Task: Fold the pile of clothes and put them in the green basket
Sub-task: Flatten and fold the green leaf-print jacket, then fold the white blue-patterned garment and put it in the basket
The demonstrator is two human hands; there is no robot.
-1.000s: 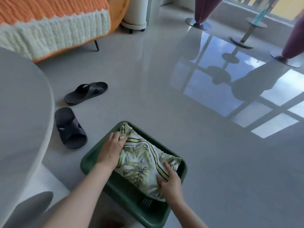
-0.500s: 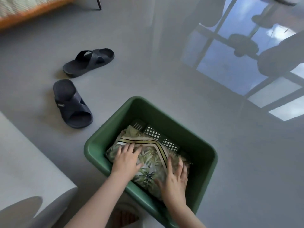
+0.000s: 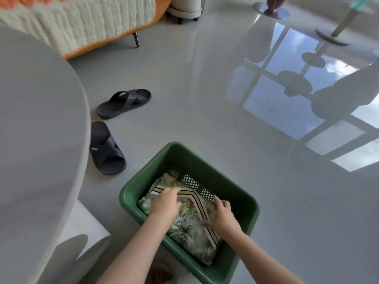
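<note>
The green basket (image 3: 225, 193) stands on the grey floor right below me. Inside it lies a folded garment (image 3: 190, 232) with a green leaf print and a cream-and-black striped band. My left hand (image 3: 166, 203) rests on the garment's upper left part, with its fingers bent over the striped band. My right hand (image 3: 223, 218) lies on the garment's right side, fingers spread toward the basket's far wall. Neither hand closes around the cloth. No other clothes are in view.
Two black slippers (image 3: 124, 103) (image 3: 106, 148) lie on the floor left of the basket. A grey round table (image 3: 37, 130) fills the left side. An orange sofa with a cream blanket (image 3: 82, 23) stands at the back left, and metal stands (image 3: 270, 11) at the back right.
The garment has gone from the basket's rim down to its bottom. Both hands followed it and now lie on top. The view dipped down and then rose again.
</note>
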